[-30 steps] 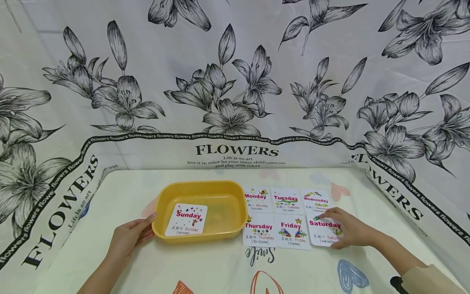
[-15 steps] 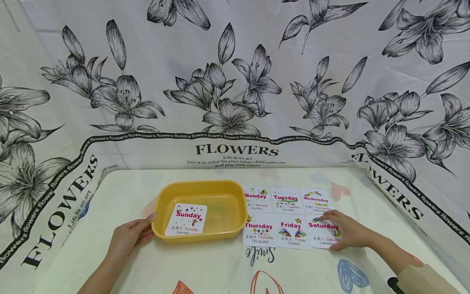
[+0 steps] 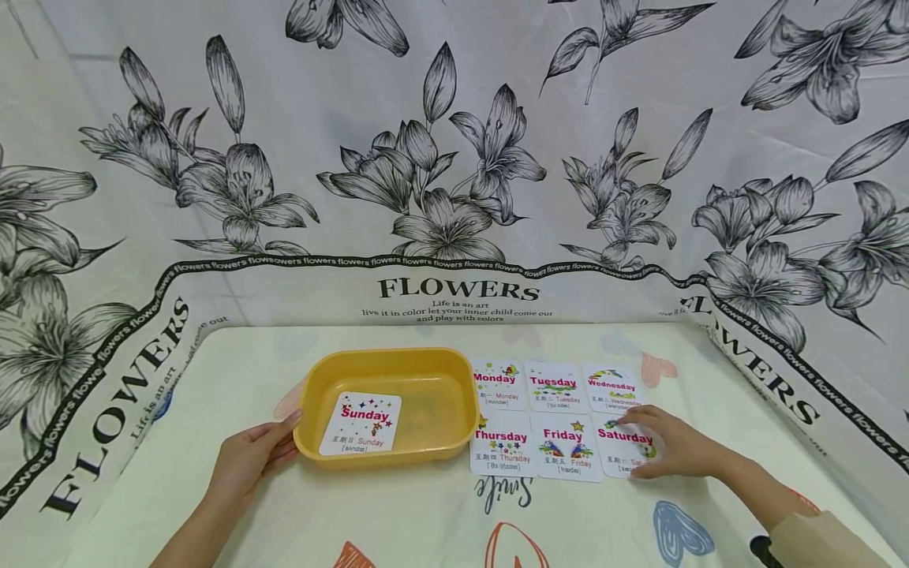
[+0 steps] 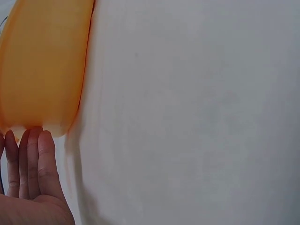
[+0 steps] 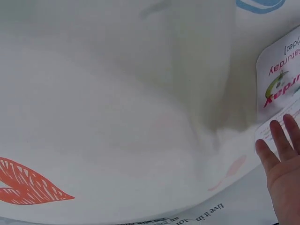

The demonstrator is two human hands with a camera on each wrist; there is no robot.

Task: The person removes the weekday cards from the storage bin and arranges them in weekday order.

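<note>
A yellow plastic tray stands left of centre on the table, with a Sunday card lying inside its left part. My left hand holds the tray's left end by the rim; the left wrist view shows its long fingers nearly straight against the outer wall. On the right, my right hand rests over the Saturday card, its fingers and thumb spread at the card's top and lower right, partly covering the print. Straight, spread fingers show beside that card in the right wrist view.
Beside the tray lie cards in two rows: Monday, Tuesday and Wednesday above, Thursday and Friday below. A flower-print curtain hangs behind the table.
The Saturday card has shifted slightly down and right from a second ago. My right thumb now lies farther left over it. The left hand and tray stay put.
</note>
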